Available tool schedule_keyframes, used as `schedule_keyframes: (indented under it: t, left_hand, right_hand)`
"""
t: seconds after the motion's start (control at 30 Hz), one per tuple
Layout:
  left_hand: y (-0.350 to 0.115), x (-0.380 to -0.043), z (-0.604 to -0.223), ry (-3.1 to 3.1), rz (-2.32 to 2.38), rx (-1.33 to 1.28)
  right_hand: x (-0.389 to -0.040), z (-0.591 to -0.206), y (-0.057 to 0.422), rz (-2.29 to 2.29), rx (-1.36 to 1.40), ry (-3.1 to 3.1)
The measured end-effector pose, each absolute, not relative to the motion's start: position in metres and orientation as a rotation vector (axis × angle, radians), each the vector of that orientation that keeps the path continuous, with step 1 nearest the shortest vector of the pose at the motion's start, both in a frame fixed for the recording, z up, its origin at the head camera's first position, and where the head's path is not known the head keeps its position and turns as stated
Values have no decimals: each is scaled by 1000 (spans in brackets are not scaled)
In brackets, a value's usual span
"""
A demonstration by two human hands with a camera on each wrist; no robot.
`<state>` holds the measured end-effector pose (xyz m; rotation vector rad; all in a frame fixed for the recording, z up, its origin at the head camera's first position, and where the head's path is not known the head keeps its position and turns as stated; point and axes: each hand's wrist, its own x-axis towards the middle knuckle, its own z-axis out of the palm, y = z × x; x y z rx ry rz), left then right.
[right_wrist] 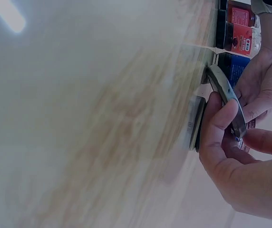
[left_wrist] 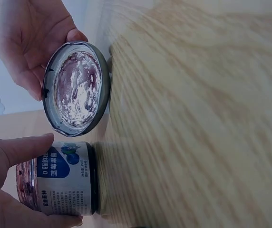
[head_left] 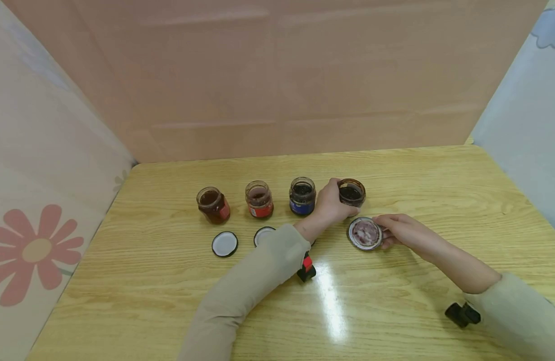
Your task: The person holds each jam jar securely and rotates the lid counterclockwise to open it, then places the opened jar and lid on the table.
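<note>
Four open glass jars stand in a row toward the back of the wooden table [head_left: 440, 190]. The left hand [head_left: 332, 205] is wrapped round the rightmost jar [head_left: 352, 192], fingers and thumb curled about its labelled side; the left wrist view shows the thumb [left_wrist: 19, 149] lying along the blue-and-white label of this jar [left_wrist: 64, 178], which holds a dark preserve. The right hand [head_left: 401, 229] pinches the jar's lid [head_left: 365, 233] by its rim, just in front of the jar and to its right; the lid faces inner side up, smeared purple and white, and the right wrist view shows it tilted with one edge raised off the table, fingertips [right_wrist: 221, 116] bearing on the rim. Whether the lower edge touches the table cannot be told. Judged handling: the jar is rigid glass, breakable and moderately heavy with contents, best taken round the label band where the surface is dry; being open, it should be kept upright. The lid looks like thin metal, light and stiff; the soiled inner face is likely slippery, so the rim is the sound place to hold. The blue-labelled jar [head_left: 302, 195] stands just left of the left hand. Two white-lined lids [head_left: 225, 244] lie in front of the row.
</note>
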<state>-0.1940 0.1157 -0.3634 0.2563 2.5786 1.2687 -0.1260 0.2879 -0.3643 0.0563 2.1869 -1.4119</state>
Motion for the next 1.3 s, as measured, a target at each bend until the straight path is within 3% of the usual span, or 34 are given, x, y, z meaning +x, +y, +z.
schedule_keyframes:
  t: [1.3]
  left_hand:
    - [123,-192,-367,2603,1146,271]
  right_hand:
    - [-127,-363,293,-1373,-80,2313]
